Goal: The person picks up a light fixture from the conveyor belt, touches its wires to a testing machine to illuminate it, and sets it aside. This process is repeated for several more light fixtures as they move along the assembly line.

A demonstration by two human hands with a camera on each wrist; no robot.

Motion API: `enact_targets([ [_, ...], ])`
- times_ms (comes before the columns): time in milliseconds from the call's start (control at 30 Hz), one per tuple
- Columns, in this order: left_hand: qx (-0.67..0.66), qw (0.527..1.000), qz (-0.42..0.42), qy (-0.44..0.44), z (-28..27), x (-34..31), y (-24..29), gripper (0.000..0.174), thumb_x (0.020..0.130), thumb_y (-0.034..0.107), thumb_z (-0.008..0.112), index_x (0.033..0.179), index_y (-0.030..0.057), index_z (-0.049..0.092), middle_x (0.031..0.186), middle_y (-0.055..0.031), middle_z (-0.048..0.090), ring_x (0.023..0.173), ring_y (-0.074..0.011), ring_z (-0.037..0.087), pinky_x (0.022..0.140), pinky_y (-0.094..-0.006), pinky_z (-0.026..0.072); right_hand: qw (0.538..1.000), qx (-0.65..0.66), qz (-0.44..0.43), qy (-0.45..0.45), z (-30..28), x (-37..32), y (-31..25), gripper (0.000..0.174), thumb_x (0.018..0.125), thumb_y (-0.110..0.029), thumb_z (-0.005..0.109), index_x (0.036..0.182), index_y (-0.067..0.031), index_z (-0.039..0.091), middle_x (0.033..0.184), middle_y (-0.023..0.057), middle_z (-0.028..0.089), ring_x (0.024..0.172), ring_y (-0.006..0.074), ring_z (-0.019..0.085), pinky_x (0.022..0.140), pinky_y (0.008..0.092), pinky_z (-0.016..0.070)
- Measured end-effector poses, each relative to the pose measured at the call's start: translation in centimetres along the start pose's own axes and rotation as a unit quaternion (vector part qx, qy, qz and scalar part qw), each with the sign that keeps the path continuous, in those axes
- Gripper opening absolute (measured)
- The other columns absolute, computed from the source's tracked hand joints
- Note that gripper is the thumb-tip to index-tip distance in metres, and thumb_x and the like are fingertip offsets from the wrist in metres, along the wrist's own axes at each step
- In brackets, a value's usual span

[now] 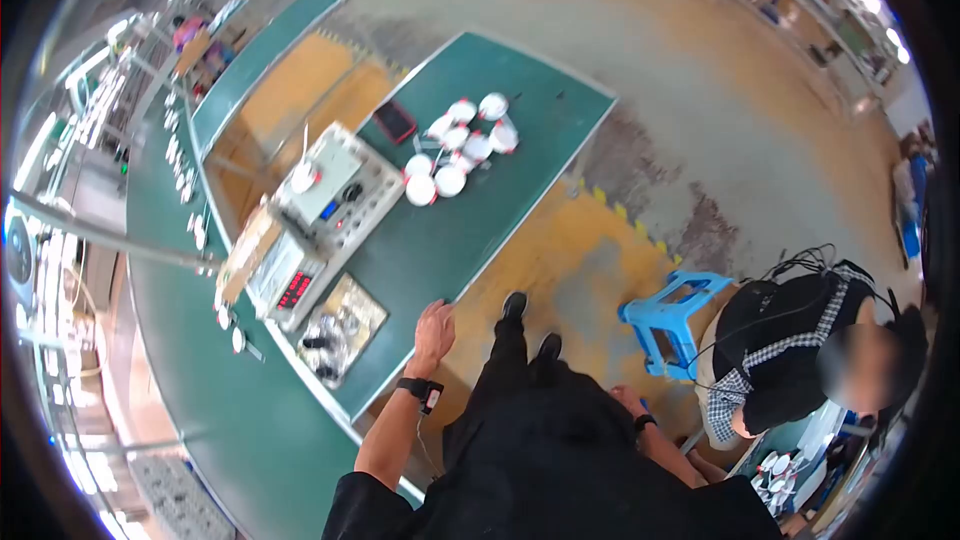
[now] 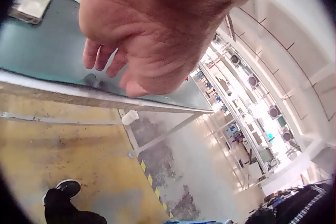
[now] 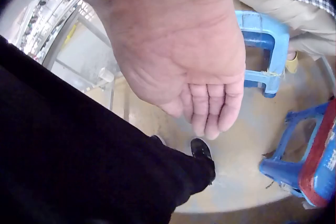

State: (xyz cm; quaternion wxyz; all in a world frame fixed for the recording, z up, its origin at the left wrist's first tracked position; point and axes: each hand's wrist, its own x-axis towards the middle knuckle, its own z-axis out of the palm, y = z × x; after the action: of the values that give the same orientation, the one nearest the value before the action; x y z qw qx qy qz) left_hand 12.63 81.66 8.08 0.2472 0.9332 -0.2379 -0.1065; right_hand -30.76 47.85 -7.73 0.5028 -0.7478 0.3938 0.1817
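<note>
My left hand [image 1: 435, 333] is at the front edge of the green-topped table [image 1: 385, 270], and nothing shows in its grasp. In the left wrist view its fingers [image 2: 107, 58] are loosely bent over the tabletop. Nearest to it on the table lies a tray of small parts [image 1: 345, 325]. My right hand [image 1: 628, 400] hangs by my side, over the floor. In the right wrist view its palm is bare, and the fingers [image 3: 210, 108] are relaxed and close together.
Several round white pieces with red bits [image 1: 450, 180] lie grouped on the table. Beside them are a phone [image 1: 394, 122] and a bench instrument with a red display [image 1: 295, 290]. A blue stool [image 1: 672, 320] stands right, near another person [image 1: 790, 350]. Another blue stool [image 3: 299, 155] is lower right.
</note>
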Motion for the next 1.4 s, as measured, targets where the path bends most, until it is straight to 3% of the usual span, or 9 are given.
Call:
enact_targets([
  [233, -0.046, 0.986, -0.117, -0.113, -5.2, -15.0, -2.1, 0.03, 0.095, 0.026, 0.06, 0.112, 0.0041, 0.071, 0.107, -0.0213, 0.071, 0.102, -0.0414, 0.066, 0.089, -0.0474, 0.0536, 0.816, -0.441, -0.348, -0.14, 2.3, 4.3, -0.4, 0.019, 0.084, -0.017, 0.061, 0.086, -0.0031, 0.074, 0.079, 0.0191, 0.068, 0.079, 0.0374, 0.068, 0.071, 0.0485, 0.0533],
  [300, -0.057, 0.968, -0.177, -0.17, -7.0, -16.1, -1.5, 0.032, 0.095, 0.026, 0.061, 0.116, 0.0041, 0.071, 0.107, -0.0193, 0.073, 0.102, -0.0356, 0.07, 0.089, -0.0419, 0.0556, 0.823, -0.492, -0.22, -0.178, 3.7, 4.8, -3.3, 0.023, 0.085, -0.023, 0.06, 0.085, -0.004, 0.074, 0.086, 0.0208, 0.071, 0.081, 0.0403, 0.069, 0.071, 0.0517, 0.053],
  [333, -0.085, 0.965, -0.175, -0.178, -5.9, -16.8, -3.6, 0.031, 0.096, 0.023, 0.062, 0.116, 0.0019, 0.07, 0.107, -0.0183, 0.074, 0.102, -0.031, 0.072, 0.089, -0.0383, 0.0559, 0.84, -0.332, -0.422, -0.069, 5.0, 6.9, 3.0, 0.02, 0.081, -0.025, 0.064, 0.073, -0.0066, 0.068, 0.08, 0.017, 0.068, 0.075, 0.0354, 0.065, 0.065, 0.0469, 0.0493],
  [400, -0.16, 0.951, -0.181, -0.195, -3.7, -17.6, -6.9, 0.03, 0.096, 0.018, 0.063, 0.118, -0.0013, 0.069, 0.108, -0.0174, 0.074, 0.102, -0.025, 0.073, 0.089, -0.033, 0.056, 0.997, -0.026, -0.062, -0.041, 4.9, 2.0, -7.7, 0.024, 0.08, -0.02, 0.056, 0.08, 0.0006, 0.068, 0.078, 0.0239, 0.065, 0.067, 0.0375, 0.061, 0.065, 0.0497, 0.0482],
  [500, -0.104, 0.942, -0.126, -0.293, -2.6, -14.2, -5.9, 0.033, 0.096, 0.018, 0.063, 0.121, -0.0028, 0.066, 0.107, -0.0169, 0.074, 0.098, -0.0243, 0.073, 0.085, -0.0324, 0.0557, 0.988, 0.151, 0.027, -0.001, 6.4, -2.4, -9.8, 0.032, 0.096, -0.027, 0.052, 0.083, -0.0027, 0.067, 0.075, 0.0141, 0.069, 0.069, 0.0222, 0.067, 0.062, 0.0385, 0.0526],
  [900, -0.081, 0.937, -0.115, -0.319, -4.1, -10.9, -5.2, 0.032, 0.102, 0.021, 0.057, 0.122, -0.0014, 0.066, 0.103, -0.0158, 0.073, 0.093, -0.0213, 0.071, 0.081, -0.0313, 0.0544, 0.951, -0.157, 0.267, -0.009, 18.2, -17.6, 14.3, 0.031, 0.09, -0.033, 0.056, 0.086, -0.0058, 0.071, 0.086, 0.021, 0.071, 0.083, 0.0397, 0.069, 0.074, 0.0495, 0.0549],
  [1067, -0.019, 0.938, -0.205, -0.277, -4.7, -13.7, -4.2, 0.033, 0.102, 0.021, 0.058, 0.125, -0.0012, 0.065, 0.106, -0.0139, 0.073, 0.097, -0.0183, 0.069, 0.085, -0.0308, 0.0539, 0.956, -0.232, 0.127, -0.127, 12.7, -9.0, 18.4, 0.023, 0.082, -0.023, 0.063, 0.091, -0.0057, 0.074, 0.094, 0.0206, 0.072, 0.091, 0.041, 0.069, 0.079, 0.0501, 0.0554],
  [1167, 0.046, 0.908, -0.283, -0.307, -3.5, -14.2, -0.8, 0.035, 0.102, 0.025, 0.058, 0.127, 0.0009, 0.065, 0.109, -0.0129, 0.074, 0.101, -0.0195, 0.069, 0.086, -0.0323, 0.0539, 0.947, -0.314, 0.008, 0.066, 11.6, -4.3, 23.0, 0.025, 0.085, -0.029, 0.061, 0.092, -0.0102, 0.076, 0.101, 0.0186, 0.073, 0.098, 0.0394, 0.068, 0.087, 0.0555, 0.0512],
  [1400, 0.106, 0.94, -0.292, -0.139, 0.1, -12.9, 4.0, 0.044, 0.098, 0.013, 0.059, 0.141, 0.0034, 0.055, 0.135, -0.0191, 0.061, 0.11, -0.0288, 0.066, 0.094, -0.0396, 0.0509, 0.846, -0.392, 0.161, -0.324, 6.0, -0.2, 25.2, 0.042, 0.09, -0.043, 0.062, 0.099, -0.0045, 0.075, 0.109, 0.0245, 0.071, 0.104, 0.0378, 0.068, 0.086, 0.0487, 0.0526],
])
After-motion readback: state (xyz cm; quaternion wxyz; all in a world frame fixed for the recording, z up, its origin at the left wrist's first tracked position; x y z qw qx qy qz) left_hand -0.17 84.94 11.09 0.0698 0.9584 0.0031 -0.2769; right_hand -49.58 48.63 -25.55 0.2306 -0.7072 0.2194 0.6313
